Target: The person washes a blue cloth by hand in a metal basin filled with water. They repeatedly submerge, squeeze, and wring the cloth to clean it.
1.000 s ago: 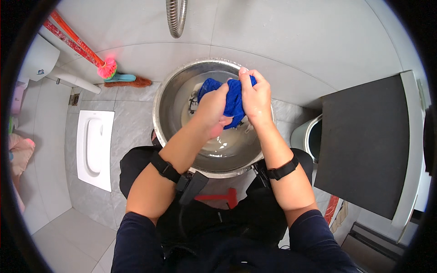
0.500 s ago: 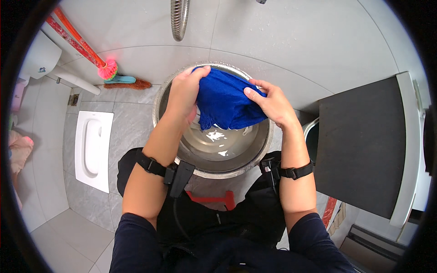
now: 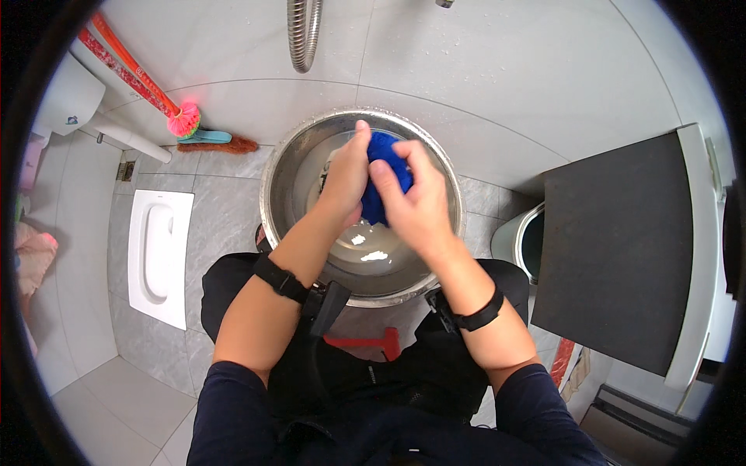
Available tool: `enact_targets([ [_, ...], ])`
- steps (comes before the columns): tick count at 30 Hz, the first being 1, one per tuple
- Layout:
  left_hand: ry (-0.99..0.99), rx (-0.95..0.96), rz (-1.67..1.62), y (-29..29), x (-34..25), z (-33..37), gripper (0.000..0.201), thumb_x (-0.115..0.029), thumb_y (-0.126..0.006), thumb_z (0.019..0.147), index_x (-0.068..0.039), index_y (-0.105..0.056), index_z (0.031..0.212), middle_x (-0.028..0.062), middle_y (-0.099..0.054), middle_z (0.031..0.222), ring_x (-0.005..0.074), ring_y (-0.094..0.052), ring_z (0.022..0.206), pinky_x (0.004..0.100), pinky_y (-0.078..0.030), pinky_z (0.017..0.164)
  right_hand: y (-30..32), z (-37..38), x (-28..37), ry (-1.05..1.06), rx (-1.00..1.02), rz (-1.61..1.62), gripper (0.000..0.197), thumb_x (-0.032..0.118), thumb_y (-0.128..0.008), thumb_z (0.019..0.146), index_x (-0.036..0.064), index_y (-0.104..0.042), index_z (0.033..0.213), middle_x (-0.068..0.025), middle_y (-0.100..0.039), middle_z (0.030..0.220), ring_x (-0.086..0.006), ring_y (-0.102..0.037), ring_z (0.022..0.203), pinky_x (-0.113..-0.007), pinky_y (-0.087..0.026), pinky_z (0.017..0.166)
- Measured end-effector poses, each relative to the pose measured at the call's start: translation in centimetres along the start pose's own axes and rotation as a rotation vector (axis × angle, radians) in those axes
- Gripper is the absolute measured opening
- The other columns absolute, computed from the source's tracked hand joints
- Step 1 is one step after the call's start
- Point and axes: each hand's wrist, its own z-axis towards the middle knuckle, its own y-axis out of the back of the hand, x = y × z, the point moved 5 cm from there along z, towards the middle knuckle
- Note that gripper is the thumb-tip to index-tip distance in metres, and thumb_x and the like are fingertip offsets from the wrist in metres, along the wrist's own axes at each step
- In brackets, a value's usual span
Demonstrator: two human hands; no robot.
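Over a round metal basin [image 3: 281,167] with water in it, a blue cloth [image 3: 378,203] is bunched between my two hands. My left hand [image 3: 346,175] presses on the cloth's left side, thumb pointing up and away from me. From the right, my right hand [image 3: 416,194] closes round it, with fingers curled and slightly blurred. Part of the cloth is hidden behind the right fingers. A pale item with dark marks shows in the basin beside my left hand, too covered to name.
A white squat toilet [image 3: 161,256] is set in the grey tiled floor at left. A brush with brown bristles [image 3: 233,145] lies by the wall under red handles [image 3: 128,66]. A metal shower hose [image 3: 305,39] hangs above. At right stand a bucket [image 3: 509,241] and a dark panel [image 3: 618,248].
The blue cloth was spread out between my hands and is now gathered into a bundle. My right hand has moved left toward my left hand.
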Motion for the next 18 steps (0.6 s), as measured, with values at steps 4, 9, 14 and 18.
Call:
enact_targets([
  [4,0.086,0.003,-0.115,0.9,3.8,0.6,0.039,-0.046,-0.050,0.102,-0.012,-0.064,0.090,0.0013,-0.063,0.086,0.0096,-0.060,0.080,0.0294,-0.050,0.068,-1.0,0.6,-0.2,0.298,-0.151,-0.303,0.026,0.019,-0.065,0.092,0.0031,-0.059,0.072,-0.0179,-0.059,0.069,-0.0389,-0.059,0.060,-0.045,-0.046,0.055],
  [9,0.064,-0.143,-0.014,0.5,2.5,0.2,0.041,-0.042,-0.050,0.102,-0.004,-0.064,0.094,0.0054,-0.063,0.086,0.0141,-0.059,0.075,0.0323,-0.048,0.067,-0.6,1.2,-1.4,0.015,-0.229,-0.193,0.034,0.020,-0.059,0.097,-0.0018,-0.056,0.071,-0.0191,-0.051,0.059,-0.0264,-0.050,0.051,-0.039,-0.041,0.051],
  [14,0.202,-0.236,-0.036,-2.5,0.9,-2.8,0.046,-0.041,-0.048,0.103,0.001,-0.066,0.099,0.0042,-0.064,0.086,0.0126,-0.058,0.071,0.0296,-0.048,0.065,0.3,2.2,-2.9,0.034,-0.248,-0.098,0.039,0.026,-0.058,0.099,-0.0018,-0.058,0.072,-0.0119,-0.049,0.055,-0.0125,-0.043,0.055,-0.037,-0.040,0.053],
  [18,0.199,-0.064,-0.042,-2.7,1.0,-2.3,0.048,-0.045,-0.053,0.100,0.002,-0.065,0.103,0.0054,-0.065,0.094,0.0097,-0.059,0.089,0.0265,-0.047,0.080,1.6,3.0,-5.9,-0.367,-0.175,0.036,0.034,0.028,-0.060,0.097,0.0008,-0.065,0.076,-0.0060,-0.060,0.064,-0.0114,-0.052,0.062,-0.030,-0.044,0.059],
])
